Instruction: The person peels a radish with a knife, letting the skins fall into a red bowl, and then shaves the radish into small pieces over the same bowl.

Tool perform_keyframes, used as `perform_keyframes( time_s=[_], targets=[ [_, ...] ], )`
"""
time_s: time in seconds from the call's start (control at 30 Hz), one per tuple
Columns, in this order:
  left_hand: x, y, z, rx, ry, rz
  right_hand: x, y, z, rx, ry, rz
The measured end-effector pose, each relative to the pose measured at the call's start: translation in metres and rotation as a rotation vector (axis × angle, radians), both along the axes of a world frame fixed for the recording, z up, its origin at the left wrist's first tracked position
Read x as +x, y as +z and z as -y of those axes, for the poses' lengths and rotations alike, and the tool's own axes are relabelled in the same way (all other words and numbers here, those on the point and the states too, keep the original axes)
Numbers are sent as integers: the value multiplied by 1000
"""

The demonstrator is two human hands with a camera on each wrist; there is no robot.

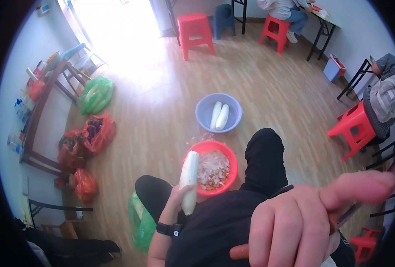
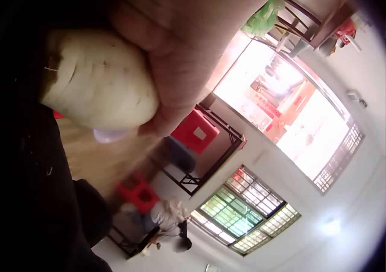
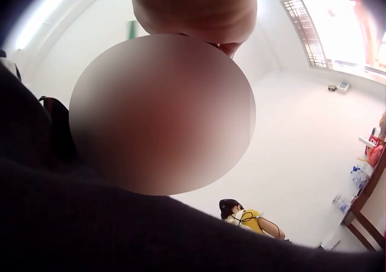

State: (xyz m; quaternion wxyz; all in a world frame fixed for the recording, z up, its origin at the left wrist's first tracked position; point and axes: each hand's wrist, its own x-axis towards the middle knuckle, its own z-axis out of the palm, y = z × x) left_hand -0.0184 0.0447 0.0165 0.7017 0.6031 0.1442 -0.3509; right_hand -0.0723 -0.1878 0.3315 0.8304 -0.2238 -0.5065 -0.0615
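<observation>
My left hand [image 1: 177,198] grips a long white radish [image 1: 190,171] near its lower end, tilted over the left rim of a red basin [image 1: 233,171]. In the left wrist view, the radish [image 2: 105,82] shows a pale, faintly marked skin. Thin white peels [image 1: 212,162] and brownish scraps fill the basin. Raised close to the head camera, my right hand [image 1: 291,222] curls round a tool with an orange-brown handle [image 1: 239,252]; a narrow metal part shows by the index finger, and the fingers hide the rest. Two white radishes [image 1: 222,116] lie in a blue basin [image 1: 199,116].
Beside my left knee sits a green bag [image 1: 140,229]. More red bags [image 1: 86,186] and a green bag [image 1: 96,94] stand along the left wall by a wooden table [image 1: 41,107]. Red stools [image 1: 194,33] and seated people are farther off.
</observation>
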Motion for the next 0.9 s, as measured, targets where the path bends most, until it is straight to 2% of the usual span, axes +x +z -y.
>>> perform_keyframes(
  time_s=[0.47, 0.57, 0.63, 0.67, 0.73, 0.8, 0.87, 0.9],
  targets=[
    [0, -2, -1, 24, 1, 2, 9, 0, 16, -79, -44, 85],
    [0, -10, -3, -53, 63, -9, 22, -30, 33, -190, -121, 191],
    [6, -17, -3, -151, 105, -48, 25, -45, 26, -138, -350, -566],
    [9, -21, -4, -172, 94, -110, 40, -49, 31, -173, -391, -791],
    [12, -16, 8, -206, 206, -136, 78, -111, 50, -643, -498, -997],
    [16, -11, 20, -195, 228, -138, 111, -202, 50, -829, -655, -925],
    [20, -21, 21, -193, 256, -60, 123, -294, 49, -1026, -1072, -505],
    [20, -24, 22, -144, 231, 15, 115, -304, 47, -1045, -1045, -527]
  ],
)
